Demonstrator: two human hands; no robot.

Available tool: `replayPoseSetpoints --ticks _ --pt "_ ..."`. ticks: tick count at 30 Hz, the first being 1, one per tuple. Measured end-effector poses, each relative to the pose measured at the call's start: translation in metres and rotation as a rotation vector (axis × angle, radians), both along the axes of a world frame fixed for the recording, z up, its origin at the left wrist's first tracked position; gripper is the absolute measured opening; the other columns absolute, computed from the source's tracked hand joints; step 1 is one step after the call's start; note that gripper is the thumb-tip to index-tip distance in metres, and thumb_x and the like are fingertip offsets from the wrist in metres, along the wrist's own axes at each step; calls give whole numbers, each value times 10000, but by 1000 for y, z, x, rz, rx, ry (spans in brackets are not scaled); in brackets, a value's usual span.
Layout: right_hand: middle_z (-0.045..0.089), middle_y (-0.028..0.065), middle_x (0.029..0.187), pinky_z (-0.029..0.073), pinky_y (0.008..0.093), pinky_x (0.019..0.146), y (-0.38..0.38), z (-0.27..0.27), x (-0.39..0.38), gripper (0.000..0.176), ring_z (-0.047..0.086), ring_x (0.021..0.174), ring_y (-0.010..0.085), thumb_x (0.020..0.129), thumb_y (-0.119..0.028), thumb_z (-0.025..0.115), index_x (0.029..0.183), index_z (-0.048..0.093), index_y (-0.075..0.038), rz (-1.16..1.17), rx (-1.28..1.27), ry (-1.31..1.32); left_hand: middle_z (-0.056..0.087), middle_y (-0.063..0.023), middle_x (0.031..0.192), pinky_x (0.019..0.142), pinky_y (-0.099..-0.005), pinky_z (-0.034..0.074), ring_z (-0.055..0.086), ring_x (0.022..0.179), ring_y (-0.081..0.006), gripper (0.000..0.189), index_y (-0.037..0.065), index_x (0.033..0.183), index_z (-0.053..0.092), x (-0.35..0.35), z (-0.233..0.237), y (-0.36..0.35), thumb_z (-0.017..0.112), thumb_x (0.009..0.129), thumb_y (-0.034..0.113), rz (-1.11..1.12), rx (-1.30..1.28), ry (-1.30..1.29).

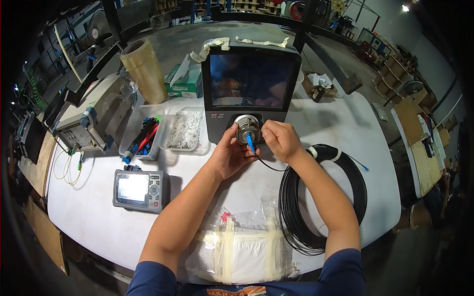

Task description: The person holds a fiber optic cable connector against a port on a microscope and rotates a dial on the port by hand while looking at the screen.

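A black inspection device with a screen (249,79) stands upright in front of me, and a round metal connector mount (248,124) juts from its lower front. A blue fiber optic connector (250,142) sits in the mount, its black cable trailing right towards a cable coil (359,185). My left hand (229,155) grips the mount from the left, thumb at its side and fingers curled below near the connector. My right hand (280,141) is closed at the mount's right side; whatever its fingertips pinch is hidden. The coil's other end has a blue-tipped connector (366,168).
On the left are a handheld tester (140,190), a tub of connectors and tools (143,135), a tub of white bits (182,130) and a boxy instrument (91,116). Behind stand a tape roll (144,71) and a green box (185,86). A plastic-wrapped package (247,251) lies nearest me.
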State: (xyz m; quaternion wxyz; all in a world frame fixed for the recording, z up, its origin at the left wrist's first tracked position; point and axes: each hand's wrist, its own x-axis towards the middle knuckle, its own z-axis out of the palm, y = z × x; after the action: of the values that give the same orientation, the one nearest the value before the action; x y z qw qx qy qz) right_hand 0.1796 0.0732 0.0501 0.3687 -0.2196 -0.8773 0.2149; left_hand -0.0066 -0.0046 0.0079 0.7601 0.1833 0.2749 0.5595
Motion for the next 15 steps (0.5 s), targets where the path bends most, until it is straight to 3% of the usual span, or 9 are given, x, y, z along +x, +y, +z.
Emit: replayPoseSetpoints --ticks 5,7,8,10,11,12,14,15 --pt "626 158 757 504 428 637 -2 0 -2 187 640 693 371 980 -191 534 906 597 -31 -40 35 61 600 -62 799 937 -444 544 631 815 -254 605 77 1001 645 6 0 -3 571 943 674 23 16 54" --pt "632 145 756 517 417 642 -2 0 -3 162 652 692 353 974 -179 547 933 608 -34 -52 63 110 556 -33 789 781 -373 578 591 749 -182 512 80 1005 633 16 -2 -6 556 1000 586 326 -126 254" --pt "639 129 776 529 401 639 -3 -1 -3 146 659 686 327 962 -169 564 972 623 -36 -58 97 138 556 -33 789 781 -373 578 591 749 -182 512 80 1005 633 20 -2 -9 556 1000 586 330 -125 253" --pt "647 112 796 540 386 636 -4 1 -4 146 667 680 301 951 -159 582 1011 639 -39 -62 131 170 489 13 718 618 -227 510 472 594 -88 396 86 876 559 25 -3 -15 500 1084 417 644 156 552" --pt "652 102 825 544 376 627 -6 4 -4 159 668 675 283 943 -159 593 1031 649 -40 -35 146 146 547 -30 826 685 -266 510 531 705 -103 312 30 946 589 22 -6 -15 501 1093 290 733 329 606" --pt "657 93 855 549 366 619 -7 6 -3 175 669 670 265 935 -159 605 1052 659 -40 -10 161 121 547 -30 826 685 -266 510 531 705 -103 312 30 946 589 21 -6 -13 501 1093 290 728 332 606" --pt "649 99 897 554 367 616 -7 6 -3 229 666 683 272 930 -174 607 1101 671 -36 13 160 115 591 -103 1026 808 -314 511 596 885 -180 282 -14 1076 615 20 6 -15 515 1074 250 1019 675 1074" --pt "646 103 898 557 372 620 -6 5 -3 251 666 694 277 929 -183 606 1119 673 -33 23 225 117 578 -165 1240 959 -380 475 580 1108 -276 340 -20 1254 627 15 2 -14 519 1053 232 952 780 1121"
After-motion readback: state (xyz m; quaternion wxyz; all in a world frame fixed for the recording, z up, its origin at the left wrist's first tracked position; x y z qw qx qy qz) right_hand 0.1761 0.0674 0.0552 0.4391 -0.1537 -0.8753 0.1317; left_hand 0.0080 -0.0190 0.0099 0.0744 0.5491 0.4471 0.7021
